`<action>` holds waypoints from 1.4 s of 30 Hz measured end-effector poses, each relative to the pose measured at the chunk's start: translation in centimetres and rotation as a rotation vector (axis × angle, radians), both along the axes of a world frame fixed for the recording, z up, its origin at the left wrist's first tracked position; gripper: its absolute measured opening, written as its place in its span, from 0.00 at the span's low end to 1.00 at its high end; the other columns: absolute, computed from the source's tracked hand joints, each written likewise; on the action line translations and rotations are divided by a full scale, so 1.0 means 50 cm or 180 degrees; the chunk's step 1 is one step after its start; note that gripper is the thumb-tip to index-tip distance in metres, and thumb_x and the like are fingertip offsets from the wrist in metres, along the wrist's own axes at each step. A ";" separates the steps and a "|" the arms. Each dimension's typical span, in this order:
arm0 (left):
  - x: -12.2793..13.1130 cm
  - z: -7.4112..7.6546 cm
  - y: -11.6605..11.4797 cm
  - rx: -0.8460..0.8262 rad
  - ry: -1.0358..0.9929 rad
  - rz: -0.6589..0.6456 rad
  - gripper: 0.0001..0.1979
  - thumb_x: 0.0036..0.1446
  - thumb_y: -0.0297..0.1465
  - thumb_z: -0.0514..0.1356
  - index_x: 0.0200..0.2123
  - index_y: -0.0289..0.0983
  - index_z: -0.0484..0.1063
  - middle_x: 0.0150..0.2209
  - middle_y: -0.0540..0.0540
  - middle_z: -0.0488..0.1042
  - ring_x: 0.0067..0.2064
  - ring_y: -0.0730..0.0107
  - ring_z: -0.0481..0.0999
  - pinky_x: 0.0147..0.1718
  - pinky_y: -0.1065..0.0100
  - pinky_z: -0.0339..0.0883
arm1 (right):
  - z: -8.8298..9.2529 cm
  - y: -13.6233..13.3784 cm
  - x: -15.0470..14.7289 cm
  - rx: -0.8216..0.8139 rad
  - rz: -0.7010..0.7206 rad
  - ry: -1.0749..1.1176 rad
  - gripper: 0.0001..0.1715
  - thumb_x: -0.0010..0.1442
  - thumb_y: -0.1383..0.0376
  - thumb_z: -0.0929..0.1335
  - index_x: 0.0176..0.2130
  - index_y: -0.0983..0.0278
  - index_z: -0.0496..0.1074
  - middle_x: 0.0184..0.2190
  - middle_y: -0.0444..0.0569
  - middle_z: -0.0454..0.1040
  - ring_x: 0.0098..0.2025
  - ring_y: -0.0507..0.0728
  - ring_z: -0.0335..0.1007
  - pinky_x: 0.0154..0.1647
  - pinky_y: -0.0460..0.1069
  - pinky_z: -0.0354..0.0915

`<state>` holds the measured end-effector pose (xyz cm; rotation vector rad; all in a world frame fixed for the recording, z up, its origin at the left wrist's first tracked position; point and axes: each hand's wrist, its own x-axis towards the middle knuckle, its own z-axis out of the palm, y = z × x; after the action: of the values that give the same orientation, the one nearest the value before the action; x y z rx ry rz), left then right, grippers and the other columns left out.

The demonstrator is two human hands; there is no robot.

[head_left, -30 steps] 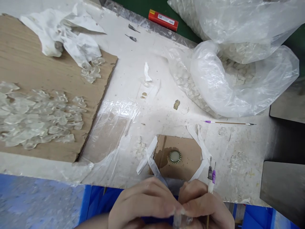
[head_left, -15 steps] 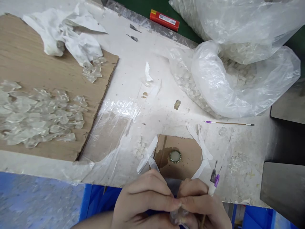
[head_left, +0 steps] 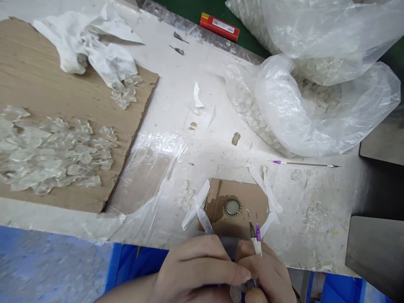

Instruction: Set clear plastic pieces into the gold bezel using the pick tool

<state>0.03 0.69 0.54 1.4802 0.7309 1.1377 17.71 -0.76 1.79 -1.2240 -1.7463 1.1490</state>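
At the bottom of the view my left hand [head_left: 198, 269] is closed, its thumb and fingers pinching a small clear, soft-looking plastic piece [head_left: 236, 293], mostly hidden by the fingers. My right hand [head_left: 269, 271] is curled tight against it. Thin needle-tipped sticks [head_left: 256, 244] stick up out of the right hand, one with a grey hub and one with a purple hub. Just beyond the hands lies a small cardboard piece [head_left: 249, 193] with a wet stain. On it sits a metal bottle cap [head_left: 233, 207] holding something pale.
Clear plastic pieces [head_left: 57, 155] are heaped on a large cardboard sheet [head_left: 104, 101] at left, beside a crumpled white cloth [head_left: 110, 59]. Plastic bags [head_left: 284, 109] of pale pieces stand back right. Another needle-tipped stick [head_left: 306, 164], loose needle tips [head_left: 179, 50] and a red box [head_left: 220, 26] lie around.
The needle-tipped sticks have swung left and down with my right hand, which has turned inward. Both hands have closed further over the clear piece, hiding more of it.
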 end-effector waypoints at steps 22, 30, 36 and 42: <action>-0.009 -0.010 -0.013 -0.0552 0.0011 0.0894 0.08 0.64 0.34 0.68 0.44 0.39 0.83 0.42 0.40 0.83 0.40 0.63 0.85 0.39 0.70 0.83 | -0.019 0.006 0.040 0.0194 -0.1108 -0.0190 0.11 0.71 0.63 0.67 0.51 0.58 0.77 0.38 0.50 0.82 0.34 0.56 0.76 0.35 0.49 0.75; -0.007 -0.009 -0.017 -0.0775 -0.0012 0.0779 0.13 0.63 0.26 0.68 0.51 0.39 0.82 0.38 0.42 0.84 0.37 0.65 0.85 0.37 0.72 0.82 | -0.053 -0.015 0.051 0.0288 -0.0981 -0.0710 0.03 0.68 0.66 0.70 0.43 0.59 0.73 0.28 0.44 0.81 0.22 0.52 0.75 0.24 0.45 0.73; -0.003 -0.011 -0.018 -0.0913 -0.0158 0.0783 0.16 0.62 0.24 0.68 0.52 0.40 0.82 0.35 0.44 0.83 0.34 0.69 0.82 0.36 0.76 0.80 | -0.064 -0.011 0.050 0.0375 -0.0992 -0.0840 0.03 0.70 0.62 0.68 0.43 0.59 0.71 0.24 0.42 0.77 0.20 0.53 0.74 0.20 0.45 0.69; 0.004 -0.008 -0.030 -0.1218 -0.0231 0.0927 0.24 0.58 0.19 0.69 0.54 0.47 0.81 0.41 0.49 0.88 0.40 0.71 0.86 0.43 0.80 0.79 | -0.070 -0.004 0.041 0.0492 -0.0786 -0.0914 0.04 0.71 0.62 0.67 0.41 0.59 0.71 0.26 0.45 0.80 0.21 0.54 0.75 0.21 0.46 0.69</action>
<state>0.21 -0.79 0.17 1.0287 1.0722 1.1814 19.78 -0.97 -1.72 -1.5161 -1.7888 0.7091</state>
